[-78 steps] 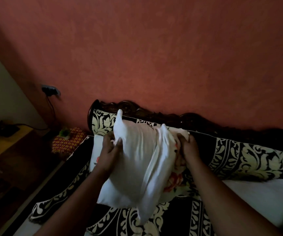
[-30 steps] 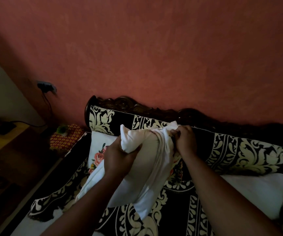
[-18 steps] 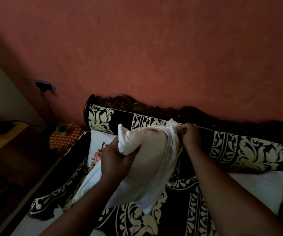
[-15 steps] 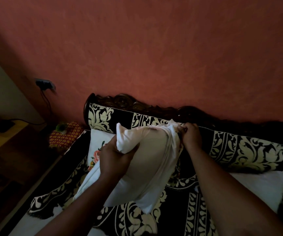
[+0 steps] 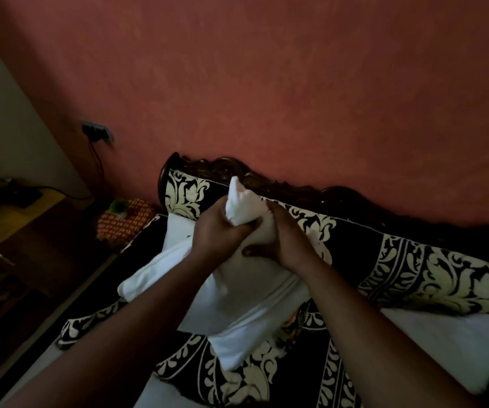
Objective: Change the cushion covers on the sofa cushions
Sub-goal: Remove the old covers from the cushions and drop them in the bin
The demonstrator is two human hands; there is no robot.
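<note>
A white cushion (image 5: pixel 249 293) is held up over the sofa (image 5: pixel 431 269), which wears a black and cream patterned throw. My left hand (image 5: pixel 219 234) grips the cushion's top corner, whose white tip (image 5: pixel 238 201) sticks up above my fist. Right beside it, my right hand (image 5: pixel 287 242) clutches the same bunched cloth, and the two hands touch. A loose white cover (image 5: pixel 237 346) hangs round the cushion's lower part, with a bit of floral print showing at its right edge.
Another white cushion (image 5: pixel 449 346) lies on the seat at the right, and a white one (image 5: pixel 178 234) leans at the sofa's left end. A red patterned stool (image 5: pixel 122 222) with a green object stands beside the sofa. A wooden desk (image 5: pixel 7 228) is at left.
My right hand has moved left from the cushion's right top corner to join my left hand at the left corner. The cushion now hangs lower, and both hands squeeze one bunch of cloth.
</note>
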